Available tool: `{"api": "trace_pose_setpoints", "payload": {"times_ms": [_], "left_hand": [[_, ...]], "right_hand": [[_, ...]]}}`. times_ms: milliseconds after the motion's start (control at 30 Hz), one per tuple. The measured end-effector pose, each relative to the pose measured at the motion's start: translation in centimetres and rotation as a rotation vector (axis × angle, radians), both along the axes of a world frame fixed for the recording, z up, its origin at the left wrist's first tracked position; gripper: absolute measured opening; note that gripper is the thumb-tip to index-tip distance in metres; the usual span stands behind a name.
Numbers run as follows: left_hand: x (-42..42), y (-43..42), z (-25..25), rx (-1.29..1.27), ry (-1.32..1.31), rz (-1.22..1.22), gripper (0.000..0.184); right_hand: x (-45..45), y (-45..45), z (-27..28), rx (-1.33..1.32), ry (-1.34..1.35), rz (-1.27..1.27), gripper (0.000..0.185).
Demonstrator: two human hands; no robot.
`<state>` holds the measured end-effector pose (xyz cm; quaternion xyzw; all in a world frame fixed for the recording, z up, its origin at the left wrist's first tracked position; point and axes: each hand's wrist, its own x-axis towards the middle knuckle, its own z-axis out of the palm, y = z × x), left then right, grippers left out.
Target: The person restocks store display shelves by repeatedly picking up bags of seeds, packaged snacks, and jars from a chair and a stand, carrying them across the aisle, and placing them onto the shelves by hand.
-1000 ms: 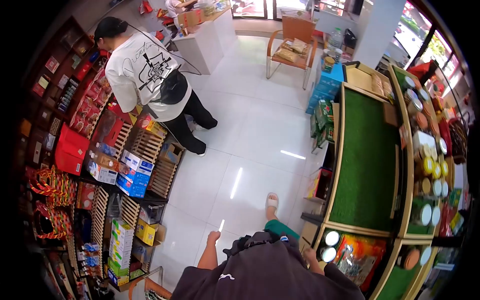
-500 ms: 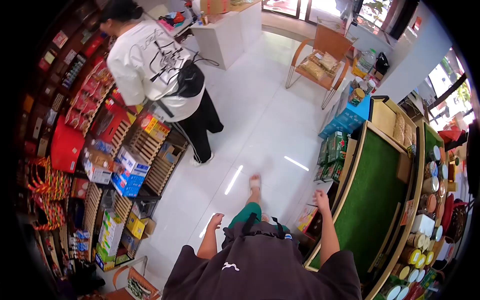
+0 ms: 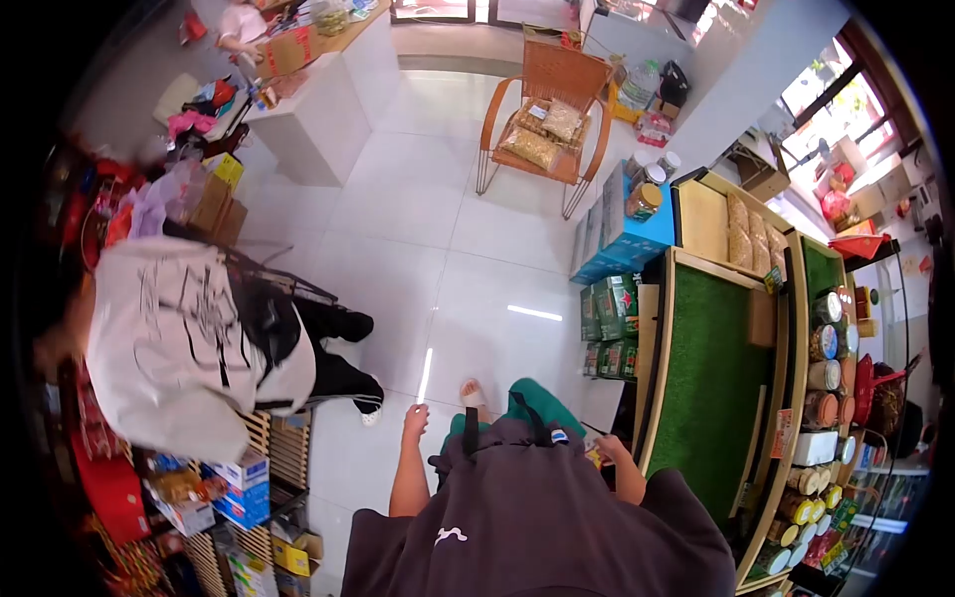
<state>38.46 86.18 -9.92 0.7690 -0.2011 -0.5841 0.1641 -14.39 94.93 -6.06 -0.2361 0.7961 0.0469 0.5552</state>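
Hanging over the white floor (image 3: 477, 343) at lower centre of the frame, the left hand (image 3: 415, 420) has loosely bent fingers with nothing visible in them; it is too small to tell whether they press together. The right hand (image 3: 611, 450), lower and right of centre, is beside the near part of the green-lined stand (image 3: 706, 368); its fingers are partly hidden, so I cannot tell whether they are spread, pinching or touching anything. The stand fills much of the right of the frame: its lining looks soft, its wooden body stiff and probably heavy, best held along the edges. Green packs (image 3: 610, 306) sit at its left side, right of centre; they look firm, weighty and perhaps slick, so support from below at opposite ends would suit.
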Motion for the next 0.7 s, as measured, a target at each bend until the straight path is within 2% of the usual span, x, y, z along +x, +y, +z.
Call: {"api": "trace_pose_setpoints", "payload": {"times_ms": [67,200,333,400,467,533,600,700], "left_hand": [[-1.1,-4.6,0.6,-0.037,0.052,0.014,0.041],[-2.6,-12.4,0.4,-0.03,0.026,-0.108,0.041],[-3.1,-19.9,-0.5,0.102,-0.074,-0.262,0.039],[-3.8,-23.3,-0.5,0.159,-0.107,-0.234,0.039],[-5.7,-27.8,2.4,0.198,-0.073,-0.218,0.04],[-6.6,-33.8,3.3,0.166,-0.097,-0.276,0.04],[-8.5,-40.0,3.0,0.044,-0.118,-0.324,0.039],[-13.0,-48.5,4.3,-0.132,-0.13,-0.305,0.036]], "right_hand": [[1.3,-1.1,1.8,0.111,0.03,-0.173,0.036],[0.1,-5.8,-3.7,0.012,-0.026,-0.37,0.038],[-0.4,-16.9,-5.7,-0.1,-0.094,-0.397,0.037],[-1.2,-23.6,-7.0,-0.117,-0.112,-0.388,0.035],[-2.7,-30.3,-7.7,-0.242,-0.14,-0.338,0.034],[-2.9,-37.7,-4.8,-0.414,-0.153,-0.423,0.033],[-3.7,-44.2,-2.3,-0.604,-0.189,-0.399,0.032],[-5.1,-51.6,-0.2,-0.664,-0.229,-0.439,0.032]]}}
